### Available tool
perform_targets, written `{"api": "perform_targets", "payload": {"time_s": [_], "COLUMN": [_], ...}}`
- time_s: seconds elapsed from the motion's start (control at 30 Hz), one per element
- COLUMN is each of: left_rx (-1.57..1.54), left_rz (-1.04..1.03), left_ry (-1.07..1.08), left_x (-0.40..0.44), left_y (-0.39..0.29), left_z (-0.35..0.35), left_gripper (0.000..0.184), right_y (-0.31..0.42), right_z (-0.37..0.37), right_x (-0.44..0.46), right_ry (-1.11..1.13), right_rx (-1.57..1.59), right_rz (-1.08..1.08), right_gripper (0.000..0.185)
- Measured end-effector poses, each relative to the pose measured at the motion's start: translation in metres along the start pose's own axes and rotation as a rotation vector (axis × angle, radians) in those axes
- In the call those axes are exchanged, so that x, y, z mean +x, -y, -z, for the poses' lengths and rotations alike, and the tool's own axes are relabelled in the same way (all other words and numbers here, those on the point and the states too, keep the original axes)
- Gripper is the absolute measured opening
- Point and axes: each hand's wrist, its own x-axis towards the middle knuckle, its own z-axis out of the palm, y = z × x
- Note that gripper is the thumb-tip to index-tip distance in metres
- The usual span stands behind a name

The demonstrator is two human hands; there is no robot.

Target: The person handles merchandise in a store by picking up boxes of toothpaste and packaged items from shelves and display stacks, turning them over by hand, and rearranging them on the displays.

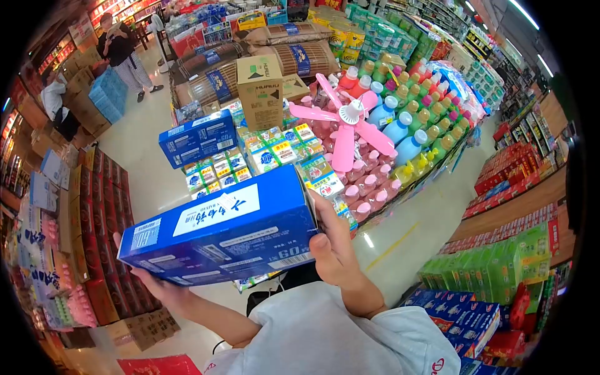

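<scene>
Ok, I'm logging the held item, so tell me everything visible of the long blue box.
The long blue box looks like cardboard and appears closed. Its upper face has a white panel with dark writing; the near side carries pale print and a barcode. It is held up, tilted, its right end higher in the view, with the left hand at one end and the right hand at the other.

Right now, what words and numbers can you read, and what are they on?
"BAIYAO" and "白药": top of the big blue box; letters before "BAIYAO" are unclear.
"09", maybe an upside-down 60: that box's side.
"HUR", ending unclear: brown cardboard box.
"D", the rest curls away: shirt sleeve.
Writing on other packs: too small or blurred.
</scene>
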Motion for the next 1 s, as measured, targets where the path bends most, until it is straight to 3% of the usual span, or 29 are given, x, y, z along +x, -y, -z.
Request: {"api": "perform_targets", "payload": {"time_s": [0.2, 0.27, 0.77, 0.83, 0.93, 0.97, 1.0], "left_rx": [-0.08, -0.074, 0.041, 0.032, -0.003, -0.015, -0.029], "left_rz": [0.071, 0.096, 0.206, 0.222, 0.247, 0.218, 0.218], "left_ry": [0.071, 0.036, -0.235, -0.273, -0.269, -0.262, -0.199], "left_x": [0.003, 0.003, 0.001, 0.0, -0.003, -0.01, -0.012], "left_y": [0.011, 0.009, 0.014, 0.015, 0.016, 0.016, 0.02], "left_z": [0.01, 0.012, 0.02, 0.017, 0.02, 0.019, 0.025], "left_gripper": [0.059, 0.06, 0.067, 0.067, 0.064, 0.061, 0.059], "right_y": [-0.002, 0.002, -0.013, -0.017, -0.027, -0.028, -0.062], "right_z": [0.002, 0.004, 0.002, -0.003, 0.006, 0.008, 0.009], "right_x": [0.003, 0.003, 0.006, 0.008, -0.001, -0.01, -0.035], "right_ry": [-0.074, -0.034, -0.128, -0.244, -0.248, -0.268, -0.456], "right_rx": [-0.054, -0.105, -0.119, -0.084, -0.057, -0.131, -0.334], "right_rz": [-0.028, -0.121, -0.084, -0.014, -0.092, -0.163, -0.193], "right_gripper": [0.057, 0.056, 0.058, 0.059, 0.06, 0.058, 0.054]}}
